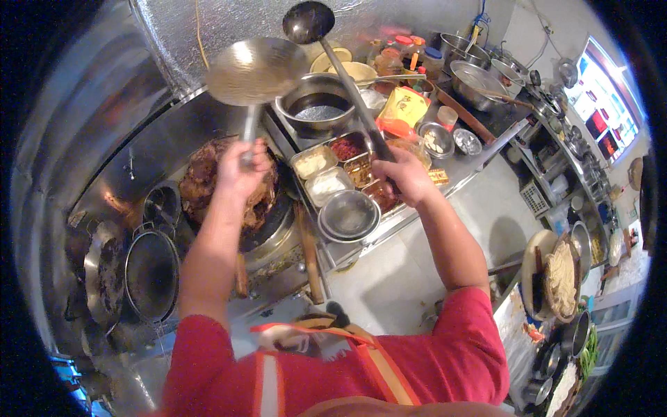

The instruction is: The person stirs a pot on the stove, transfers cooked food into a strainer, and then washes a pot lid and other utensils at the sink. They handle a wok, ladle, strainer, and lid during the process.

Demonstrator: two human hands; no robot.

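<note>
My left hand (244,164) grips the metal handle of a broad round strainer (258,70), whose blurred bowl is raised. Below that hand, a wok (268,234) holds a large heap of browned food, apparently meat (203,180). My right hand (406,177) is closed around the dark handle end of a long steel ladle (346,78). The ladle's bowl (308,22) reaches up past a steel pot of dark liquid (319,109). Beneath my right hand stand seasoning trays, one with white powder (328,186) and one with red chopped seasoning (346,148).
Nested steel bowls (350,215) sit at the counter's near corner. A yellow packet (404,108) and lidded jars (401,52) stand farther back. Wire-rimmed strainers (152,276) lie left of the wok. A wooden handle (308,255) sticks out toward me. Shelves (552,172) hold cookware at right.
</note>
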